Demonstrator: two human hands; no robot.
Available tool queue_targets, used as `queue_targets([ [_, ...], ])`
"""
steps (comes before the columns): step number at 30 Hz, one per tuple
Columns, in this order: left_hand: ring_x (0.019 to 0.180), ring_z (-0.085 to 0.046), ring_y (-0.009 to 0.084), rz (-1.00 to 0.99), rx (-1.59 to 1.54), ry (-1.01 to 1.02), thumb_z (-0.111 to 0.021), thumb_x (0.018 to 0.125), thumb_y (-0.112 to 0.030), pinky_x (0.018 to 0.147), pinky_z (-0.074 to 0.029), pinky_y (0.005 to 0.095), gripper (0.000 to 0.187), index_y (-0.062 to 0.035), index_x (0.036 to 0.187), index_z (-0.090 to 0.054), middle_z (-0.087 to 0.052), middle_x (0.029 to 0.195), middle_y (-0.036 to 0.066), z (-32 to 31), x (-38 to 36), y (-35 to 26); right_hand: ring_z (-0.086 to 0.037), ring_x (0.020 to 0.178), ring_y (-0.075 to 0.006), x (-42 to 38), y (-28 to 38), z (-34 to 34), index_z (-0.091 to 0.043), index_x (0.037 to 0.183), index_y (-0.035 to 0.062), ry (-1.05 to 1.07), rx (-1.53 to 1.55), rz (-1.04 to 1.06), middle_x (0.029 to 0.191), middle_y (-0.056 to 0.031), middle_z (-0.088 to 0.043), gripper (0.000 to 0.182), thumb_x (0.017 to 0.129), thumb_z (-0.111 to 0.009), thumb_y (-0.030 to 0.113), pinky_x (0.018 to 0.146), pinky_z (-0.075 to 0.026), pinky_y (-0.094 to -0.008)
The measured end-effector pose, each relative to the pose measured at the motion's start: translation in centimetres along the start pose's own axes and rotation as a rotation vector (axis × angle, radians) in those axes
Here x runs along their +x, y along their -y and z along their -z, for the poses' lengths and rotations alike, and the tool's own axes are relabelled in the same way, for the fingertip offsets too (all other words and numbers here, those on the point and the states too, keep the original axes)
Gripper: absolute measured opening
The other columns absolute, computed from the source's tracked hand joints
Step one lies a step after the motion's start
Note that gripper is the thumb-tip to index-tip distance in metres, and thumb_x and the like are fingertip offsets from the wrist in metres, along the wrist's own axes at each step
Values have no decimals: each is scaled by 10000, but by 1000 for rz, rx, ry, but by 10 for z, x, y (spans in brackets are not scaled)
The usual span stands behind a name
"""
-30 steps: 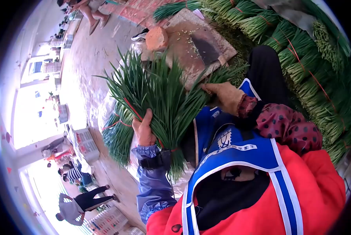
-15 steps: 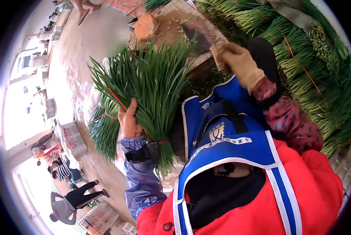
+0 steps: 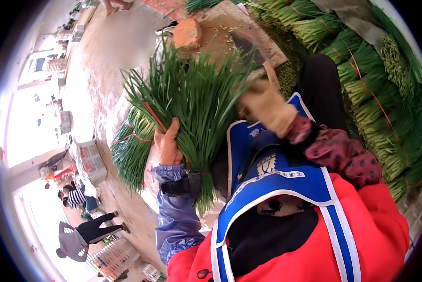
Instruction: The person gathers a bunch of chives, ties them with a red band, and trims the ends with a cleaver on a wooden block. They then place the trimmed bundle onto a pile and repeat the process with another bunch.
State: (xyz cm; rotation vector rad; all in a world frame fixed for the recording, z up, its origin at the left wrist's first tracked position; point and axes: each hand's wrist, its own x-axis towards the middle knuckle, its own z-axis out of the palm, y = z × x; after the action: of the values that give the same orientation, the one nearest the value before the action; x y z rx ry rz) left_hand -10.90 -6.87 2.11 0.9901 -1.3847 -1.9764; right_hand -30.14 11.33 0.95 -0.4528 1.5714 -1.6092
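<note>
My left hand [image 3: 168,146] is closed round a large bunch of chives [image 3: 199,98], green leaf tips fanning upward and pale ends hanging down. A red band shows low on the bunch, and a red strip runs along its left side. My right hand [image 3: 267,107], in a tan glove, is smeared by motion at the right edge of the leaves; its fingers cannot be made out. Just above it a cleaver [image 3: 270,74] with a tan handle and dark blade rests by the wooden board [image 3: 222,19], apart from the glove.
A tied bunch of chives [image 3: 135,157] lies left of my hand. Stacked bunches [image 3: 368,98] with red bands fill the right side. An orange-brown block [image 3: 187,33] sits on the board. A person [image 3: 86,235] stands at lower left near crates [image 3: 116,258].
My right hand has moved left and down, away from the cleaver's handle toward the chives. The left hand keeps its hold. The whole view has shifted slightly.
</note>
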Motion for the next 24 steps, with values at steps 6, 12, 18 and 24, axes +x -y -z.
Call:
queue_targets([
  [6,969,-695,282,47,-69,22,-659,919,-46,836,-607,412,391,-5,1285,-528,-666,1153,157,-4,-1,-3,-513,469,-104,23,10,67,-657,950,59,-365,628,194,709,-51,-629,120,969,-563,132,371,-375,-265],
  [12,960,-693,268,-32,18,-12,-666,901,-26,837,-598,395,380,34,1253,-538,-671,1135,161,-21,-2,-1,-634,797,-94,-5,49,24,-658,1065,10,-25,-123,600,939,-48,-691,171,895,-667,-3,703,-529,-238],
  [18,895,-633,126,-105,171,-48,-678,844,-19,815,-502,271,348,34,1180,-603,-689,1057,63,-35,-7,18,-692,841,-334,12,75,-24,-618,1118,82,187,-514,832,909,-138,-692,251,873,-647,125,700,-559,-397],
  [24,924,-613,103,-138,369,-2,-672,845,1,854,-476,254,322,17,1161,-612,-685,1040,30,-50,-16,17,-660,819,-344,35,53,-49,-623,1015,127,247,-1127,855,811,-106,-636,209,881,-642,285,668,-520,-441],
])
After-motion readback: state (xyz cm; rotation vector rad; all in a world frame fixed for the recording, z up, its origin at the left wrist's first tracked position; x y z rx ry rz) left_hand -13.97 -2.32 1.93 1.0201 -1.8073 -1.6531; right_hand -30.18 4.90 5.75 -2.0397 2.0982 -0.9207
